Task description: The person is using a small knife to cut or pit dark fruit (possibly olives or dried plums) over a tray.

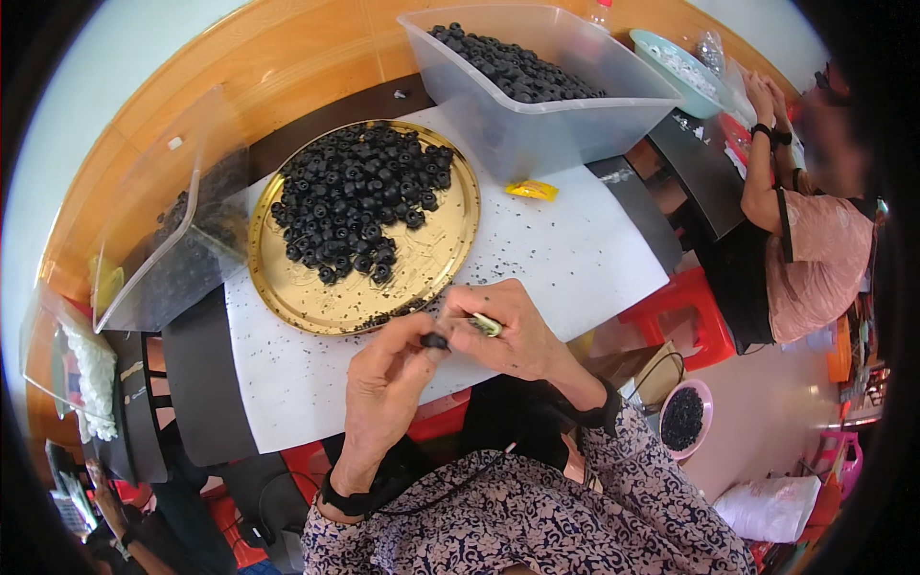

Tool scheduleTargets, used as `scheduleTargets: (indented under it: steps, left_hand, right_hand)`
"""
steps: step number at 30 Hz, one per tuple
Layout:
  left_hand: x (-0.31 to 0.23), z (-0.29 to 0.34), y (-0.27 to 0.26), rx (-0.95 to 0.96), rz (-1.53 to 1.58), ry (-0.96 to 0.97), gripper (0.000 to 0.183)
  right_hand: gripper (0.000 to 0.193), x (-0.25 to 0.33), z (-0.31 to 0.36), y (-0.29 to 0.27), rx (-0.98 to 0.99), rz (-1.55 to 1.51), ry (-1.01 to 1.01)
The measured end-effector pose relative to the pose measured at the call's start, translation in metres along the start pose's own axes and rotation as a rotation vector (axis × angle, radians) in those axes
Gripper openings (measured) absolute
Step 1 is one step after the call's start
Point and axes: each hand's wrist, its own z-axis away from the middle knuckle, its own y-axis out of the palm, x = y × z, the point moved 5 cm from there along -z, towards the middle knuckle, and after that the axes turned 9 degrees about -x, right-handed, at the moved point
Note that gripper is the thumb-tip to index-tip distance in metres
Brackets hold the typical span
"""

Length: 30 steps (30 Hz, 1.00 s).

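My left hand (pixel 379 388) pinches a small black round part (pixel 434 341) between thumb and fingers, just off the near edge of a gold tray. Close against it, my right hand (pixel 516 331) is closed around a slim tool with a pale green handle (pixel 487 326), which looks like a small cutter knife; its tip is blurred. On the round gold tray (pixel 299 287) lies a heap of black ring-like parts (pixel 355 187), with black crumbs scattered along the near rim. The tray rests on a white sheet (pixel 565 240) dotted with more black bits.
Behind stands a large clear bin (pixel 556 134) of black parts; another clear bin (pixel 144 287) is at left. A yellow wrapper (pixel 531 190) lies on the sheet. Right: a red stool (pixel 690 311), a pink basin (pixel 707 412), a blue basin (pixel 661 48) and a seated person (pixel 815 240).
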Motion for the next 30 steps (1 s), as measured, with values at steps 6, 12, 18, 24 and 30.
scheduleTargets:
  steps: [6,12,18,24,30]
  left_hand:
    - [-0.023,0.006,-0.032,0.007,-0.298,0.217,0.021]
    - [-0.125,-0.015,-0.122,-0.565,-0.552,0.618,0.022]
    - [-0.158,-0.067,-0.195,-0.822,-1.155,0.861,0.025]
    - [-0.119,-0.054,-0.093,-0.316,-1.043,0.979,0.027]
    - [-0.056,-0.079,-0.059,-0.111,-1.054,0.683,0.026]
  right_hand:
    - [0.019,-0.003,0.002,0.002,-0.058,-0.054,0.190]
    - [0.021,-0.010,0.006,0.000,-0.120,-0.126,0.059]
    - [0.020,-0.005,0.004,0.004,-0.115,-0.095,0.045]
    - [0.026,-0.011,0.008,-0.004,-0.117,-0.125,0.186]
    - [0.023,-0.010,0.007,-0.003,-0.096,-0.021,0.116]
